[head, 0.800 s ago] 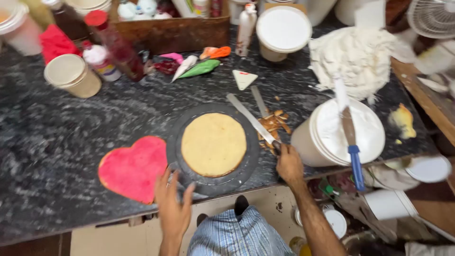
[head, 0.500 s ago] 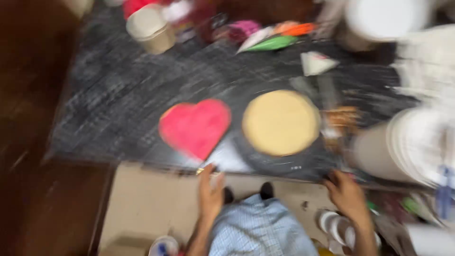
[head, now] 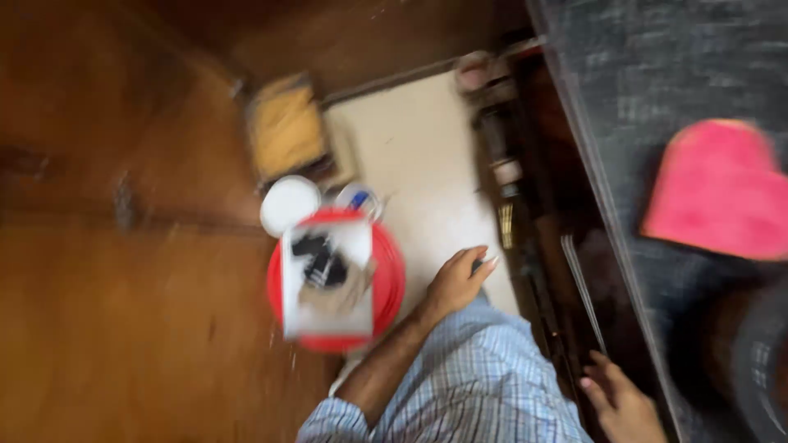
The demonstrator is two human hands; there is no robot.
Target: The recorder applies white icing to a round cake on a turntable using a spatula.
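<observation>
Red plastic, the lid of a round tub [head: 332,283] on the wooden floor [head: 123,328], now fills the middle of the head view, where under a second ago the camera looked down on a dark stone counter with a round tan cake on a turntable. The view has swung left and down, so that only the counter's edge [head: 624,164] and the pink heart-shaped cake [head: 718,189] stay in sight at far right; the work seems to have shifted from the counter top to the things stored beside it. The left hand [head: 460,283], which rested by the counter edge before, now reaches low over the pale floor panel [head: 410,164], just beside the red tub, its fingers [head: 484,264] curled together around what looks like a small dark object; blur hides what it is. The right hand [head: 620,402] hangs near the shelf edge under the counter, fingers loosely apart and holding nothing. On the tub lies a white card or packet [head: 324,283] with dark shapes; what the tub itself contains cannot be seen. Behind it stand a small white lidded pot [head: 289,203] and a yellowish box [head: 286,131], contents unclear.
</observation>
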